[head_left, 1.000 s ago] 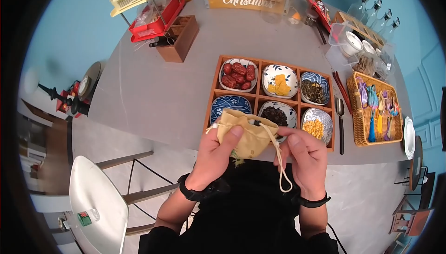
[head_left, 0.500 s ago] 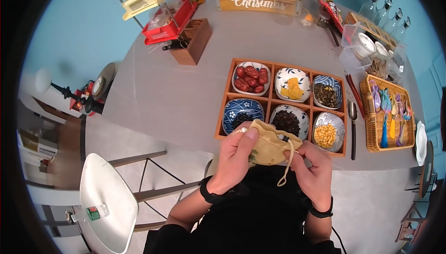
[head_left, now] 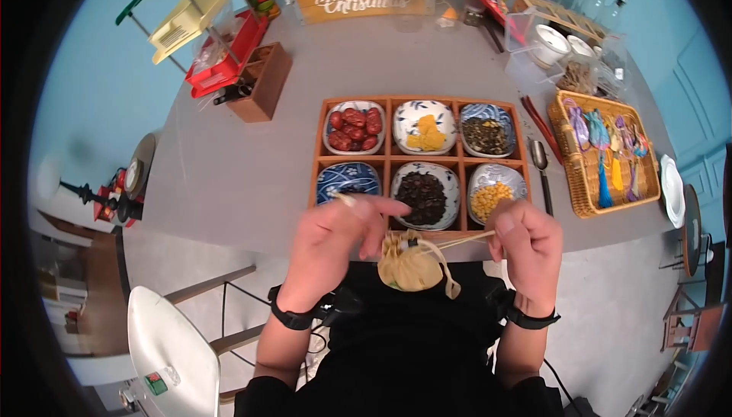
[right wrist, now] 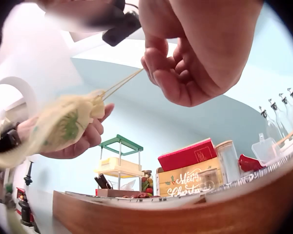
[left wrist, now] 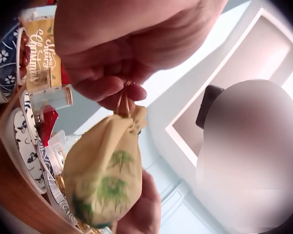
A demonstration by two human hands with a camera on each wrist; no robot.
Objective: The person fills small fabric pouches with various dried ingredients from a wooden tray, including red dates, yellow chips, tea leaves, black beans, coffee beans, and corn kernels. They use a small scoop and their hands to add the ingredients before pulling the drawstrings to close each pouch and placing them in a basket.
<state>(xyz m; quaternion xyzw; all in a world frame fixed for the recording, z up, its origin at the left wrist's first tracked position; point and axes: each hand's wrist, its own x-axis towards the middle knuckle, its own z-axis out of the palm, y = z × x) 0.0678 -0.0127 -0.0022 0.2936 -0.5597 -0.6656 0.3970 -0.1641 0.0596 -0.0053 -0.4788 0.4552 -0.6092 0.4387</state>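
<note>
A small beige drawstring pouch (head_left: 410, 266) hangs between my two hands, in front of the divided tray. Its mouth is gathered shut, and green leaf prints show on its side in the left wrist view. My right hand (head_left: 530, 249) pinches the cord (head_left: 465, 240), which runs taut from the pouch's neck. On the other side, my left hand (head_left: 328, 238) grips the opposite cord ends, with its fingers close above the neck (left wrist: 127, 113) in the left wrist view. A loose cord loop (head_left: 451, 286) dangles off the pouch.
Behind the hands lies a wooden compartment tray (head_left: 387, 129) with bowls of red dates (head_left: 354, 129), yellow pieces, dried leaves, dark bits (head_left: 421, 197) and yellow kernels (head_left: 490, 200). A spoon (head_left: 540, 165) and wicker basket of tassels (head_left: 591, 203) lie right. A white chair (head_left: 171, 348) stands left.
The pouch's mouth has gone from wide open to gathered. Both hands have moved off its fabric and apart, onto the cords, and the pouch now hangs lower.
</note>
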